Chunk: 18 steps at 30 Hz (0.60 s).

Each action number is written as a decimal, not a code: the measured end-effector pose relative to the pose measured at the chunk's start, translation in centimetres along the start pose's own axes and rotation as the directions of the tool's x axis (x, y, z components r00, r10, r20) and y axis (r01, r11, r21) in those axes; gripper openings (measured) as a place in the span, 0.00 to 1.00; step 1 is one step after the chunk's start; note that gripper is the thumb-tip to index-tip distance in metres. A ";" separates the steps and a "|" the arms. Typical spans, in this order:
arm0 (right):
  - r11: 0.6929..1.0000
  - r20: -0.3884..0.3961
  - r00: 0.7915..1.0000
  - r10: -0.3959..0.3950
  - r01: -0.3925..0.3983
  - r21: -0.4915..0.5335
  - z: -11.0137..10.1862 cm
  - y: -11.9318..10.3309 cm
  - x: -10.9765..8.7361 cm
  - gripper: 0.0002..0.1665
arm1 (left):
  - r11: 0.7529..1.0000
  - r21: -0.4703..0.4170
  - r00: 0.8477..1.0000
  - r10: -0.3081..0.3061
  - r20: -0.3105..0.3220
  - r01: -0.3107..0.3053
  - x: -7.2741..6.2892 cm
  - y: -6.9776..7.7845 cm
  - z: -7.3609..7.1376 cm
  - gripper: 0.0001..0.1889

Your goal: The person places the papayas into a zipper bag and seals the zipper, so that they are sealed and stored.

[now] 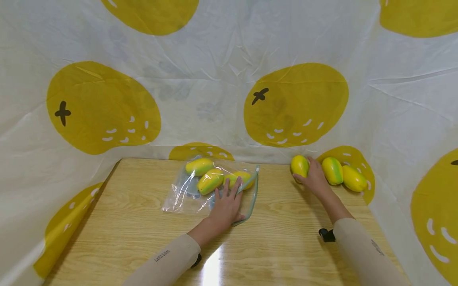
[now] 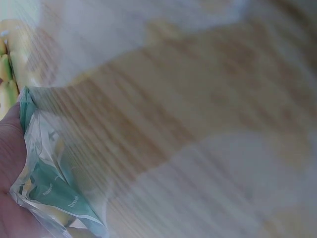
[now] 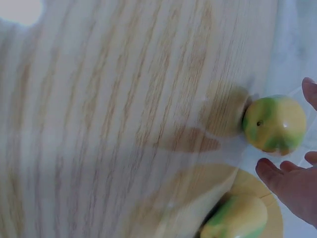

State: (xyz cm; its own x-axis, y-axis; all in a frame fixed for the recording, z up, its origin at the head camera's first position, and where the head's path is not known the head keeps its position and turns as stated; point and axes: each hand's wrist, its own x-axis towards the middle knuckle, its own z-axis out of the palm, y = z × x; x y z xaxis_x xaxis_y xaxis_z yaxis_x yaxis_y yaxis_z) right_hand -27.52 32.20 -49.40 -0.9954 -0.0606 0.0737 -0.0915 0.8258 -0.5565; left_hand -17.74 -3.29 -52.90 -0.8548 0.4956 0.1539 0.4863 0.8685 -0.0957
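A clear plastic zip bag (image 1: 171, 202) with a teal closure strip lies flat, holding three yellow-and-green fruits (image 1: 210, 181), elongated like papayas. My left hand (image 1: 225, 208) lies over its mouth, fingers spread on the upper film. Bag film is folded between thumb and palm in the left wrist view, beside the teal strip (image 2: 74, 198). Over on the right, my right hand (image 1: 315, 178) reaches around another such fruit (image 1: 299, 166). Its spread fingers stand beside that fruit (image 3: 277, 124) in the right wrist view, with a gap around it.
Two more fruits, one upright (image 1: 332, 171) and one leaning (image 1: 355, 178), sit right of my right hand at the back edge. Pale cloth (image 1: 207, 99) printed with large yellow fruits hangs behind and beside the wooden table (image 1: 286, 246).
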 end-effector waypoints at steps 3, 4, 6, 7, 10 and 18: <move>0.999 0.012 0.999 0.030 -0.030 0.038 0.2 0.3 0.2 0.60 | 1.000 0.007 1.000 0.001 0.001 -0.001 0.1 0.0 0.0 0.51; 0.998 0.016 0.999 0.038 -0.039 0.047 0.3 0.3 0.3 0.61 | 1.000 0.009 1.000 0.001 0.001 -0.001 0.1 0.0 0.0 0.51; 0.997 0.019 0.998 0.054 -0.055 0.060 0.4 0.4 0.3 0.61 | 1.000 0.010 1.000 0.001 0.002 -0.001 0.1 0.0 0.0 0.51; 0.996 0.021 0.998 0.061 -0.062 0.062 0.5 0.5 0.3 0.61 | 1.000 0.008 1.000 0.001 0.002 -0.001 0.1 0.0 0.0 0.51; 0.996 0.026 0.997 0.069 -0.070 0.051 0.6 0.7 0.2 0.61 | 1.000 0.014 1.000 0.002 -0.002 -0.002 0.0 0.0 0.0 0.51; 0.998 0.039 0.999 0.034 -0.035 0.044 1.1 1.5 0.0 0.53 | 1.000 0.025 1.000 -0.001 -0.005 0.001 -0.1 0.0 0.0 0.53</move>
State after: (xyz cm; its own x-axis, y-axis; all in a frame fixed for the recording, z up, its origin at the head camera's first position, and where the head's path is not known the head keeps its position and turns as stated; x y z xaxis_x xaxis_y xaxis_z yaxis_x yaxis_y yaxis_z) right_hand -27.70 32.80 -51.09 -0.9982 -0.0549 0.0223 -0.0574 0.8021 -0.5945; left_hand -17.64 -3.30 -52.95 -0.8545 0.4946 0.1590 0.4806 0.8687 -0.1196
